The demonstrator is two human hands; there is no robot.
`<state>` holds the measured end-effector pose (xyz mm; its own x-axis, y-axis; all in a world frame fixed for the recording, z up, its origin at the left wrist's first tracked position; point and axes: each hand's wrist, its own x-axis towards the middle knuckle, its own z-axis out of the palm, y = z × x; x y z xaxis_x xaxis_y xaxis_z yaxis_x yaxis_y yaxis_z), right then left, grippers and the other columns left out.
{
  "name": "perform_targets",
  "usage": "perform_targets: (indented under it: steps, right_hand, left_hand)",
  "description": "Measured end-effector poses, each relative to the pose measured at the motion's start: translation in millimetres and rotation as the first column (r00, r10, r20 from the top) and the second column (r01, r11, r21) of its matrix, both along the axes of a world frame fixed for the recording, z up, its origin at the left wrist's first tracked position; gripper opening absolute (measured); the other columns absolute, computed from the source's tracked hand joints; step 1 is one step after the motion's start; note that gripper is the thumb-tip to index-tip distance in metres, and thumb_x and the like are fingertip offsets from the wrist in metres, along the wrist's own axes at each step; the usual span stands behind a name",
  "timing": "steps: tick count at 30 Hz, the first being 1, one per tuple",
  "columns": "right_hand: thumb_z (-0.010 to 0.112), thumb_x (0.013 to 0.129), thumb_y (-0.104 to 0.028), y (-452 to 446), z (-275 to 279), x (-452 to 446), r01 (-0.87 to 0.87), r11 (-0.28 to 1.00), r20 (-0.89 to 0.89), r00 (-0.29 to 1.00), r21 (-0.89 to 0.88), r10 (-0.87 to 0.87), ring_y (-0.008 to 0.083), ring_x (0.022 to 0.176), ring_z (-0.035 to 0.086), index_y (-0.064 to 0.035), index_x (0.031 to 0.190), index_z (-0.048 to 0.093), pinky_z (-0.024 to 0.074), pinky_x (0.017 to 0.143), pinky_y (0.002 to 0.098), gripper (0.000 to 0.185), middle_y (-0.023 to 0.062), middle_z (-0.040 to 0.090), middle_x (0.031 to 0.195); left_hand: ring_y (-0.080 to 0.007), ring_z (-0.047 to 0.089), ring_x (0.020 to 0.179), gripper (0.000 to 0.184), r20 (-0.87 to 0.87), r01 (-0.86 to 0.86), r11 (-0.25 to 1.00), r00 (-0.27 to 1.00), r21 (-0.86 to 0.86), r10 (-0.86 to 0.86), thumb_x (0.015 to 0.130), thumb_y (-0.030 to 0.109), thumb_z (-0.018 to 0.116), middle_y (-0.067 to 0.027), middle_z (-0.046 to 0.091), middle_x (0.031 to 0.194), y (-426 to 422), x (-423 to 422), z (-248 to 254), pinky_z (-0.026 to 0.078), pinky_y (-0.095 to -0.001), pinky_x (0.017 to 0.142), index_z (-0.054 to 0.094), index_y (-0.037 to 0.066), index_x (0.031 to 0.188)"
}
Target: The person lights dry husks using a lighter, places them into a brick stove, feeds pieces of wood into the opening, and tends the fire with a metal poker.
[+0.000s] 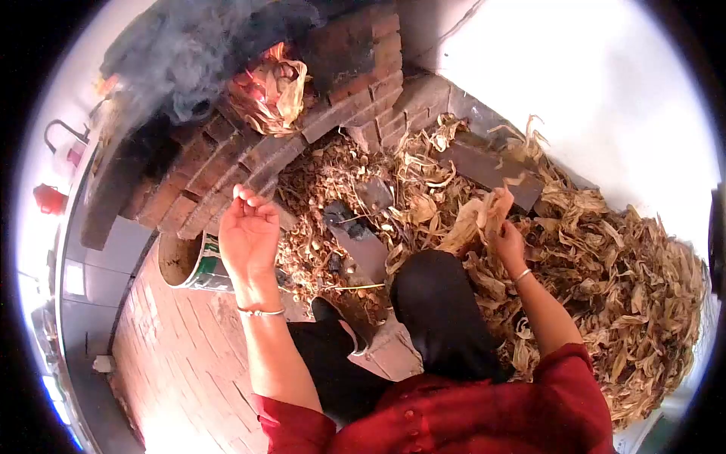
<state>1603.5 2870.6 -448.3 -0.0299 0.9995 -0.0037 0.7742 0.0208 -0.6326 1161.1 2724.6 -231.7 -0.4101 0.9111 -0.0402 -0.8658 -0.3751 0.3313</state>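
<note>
My left hand [249, 227] is raised palm up below the brick stove, with its fingers curled loosely and nothing visible in it. On the right, my right hand [508, 246] grips a few dry corn husks [478, 218]. A large heap of dry husks [605, 280] lies beside and behind that hand. In the stove opening, a bundle of husks [283, 98] burns with red flame at its back, and thick grey smoke rises at the upper left.
The brick stove [219, 163] spans the upper left. A bucket [181, 261] stands beneath it. Debris [325, 189] and a brown board [491, 174] lie ahead of my knees. A white wall [590, 91] rises at the right.
</note>
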Motion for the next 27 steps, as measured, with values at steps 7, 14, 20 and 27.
perform_targets:
  steps: [7, 14, 20, 27]
  right_hand:
    - [0.057, 0.080, -0.001, 32, 7, -36, 0.029, 0.991, -0.065, 0.998, 0.133, -0.021, 0.0315, 0.087, 0.059, 0.0034, 0.108, 0.055, 0.0473, 0.075, 0.0385, 0.029, 0.0198, 0.059, 0.101]
    - [0.061, 0.079, -0.003, -47, -39, -78, -0.493, 0.840, -0.342, 0.768, 0.225, 0.542, 0.0284, 0.083, 0.055, -0.0037, 0.106, 0.054, 0.0449, 0.075, 0.0330, 0.028, 0.0143, 0.057, 0.091]
    - [0.060, 0.081, -0.012, -91, -11, -96, -0.935, 0.253, -0.614, 0.353, -0.247, 0.705, 0.0286, 0.087, 0.056, -0.0012, 0.111, 0.053, 0.0443, 0.079, 0.0338, 0.033, 0.0164, 0.057, 0.097]
    - [0.059, 0.082, -0.022, -69, -35, -148, -0.915, 0.253, -0.606, 0.399, -0.314, 0.689, 0.0289, 0.091, 0.058, 0.0018, 0.116, 0.051, 0.0437, 0.085, 0.0348, 0.042, 0.0188, 0.058, 0.103]
  left_hand:
    - [-0.0164, 0.050, 0.078, 0.017, -0.003, 0.002, 1.000, 1.000, -0.030, -0.003, 0.093, 0.009, 0.042, -0.0053, 0.057, 0.089, 4, 3, -1, 0.040, -0.0286, 0.071, 0.054, 0.002, 0.102]
    - [-0.0174, 0.049, 0.080, 0.021, 0.003, 0.027, 1.000, 1.000, 0.006, -0.027, 0.093, 0.008, 0.040, -0.0065, 0.055, 0.090, 1, 2, -1, 0.041, -0.0296, 0.071, 0.055, -0.001, 0.106]
    - [-0.0170, 0.050, 0.080, 0.017, 0.003, -0.009, 0.999, 1.000, -0.032, 0.009, 0.091, 0.007, 0.044, -0.0058, 0.055, 0.089, -2, 12, 6, 0.041, -0.0290, 0.071, 0.054, 0.000, 0.103]
    - [-0.0174, 0.049, 0.079, 0.019, -0.014, -0.058, 0.997, 0.998, -0.046, 0.057, 0.091, 0.008, 0.044, -0.0063, 0.054, 0.089, -15, 12, 7, 0.042, -0.0297, 0.071, 0.053, 0.000, 0.105]
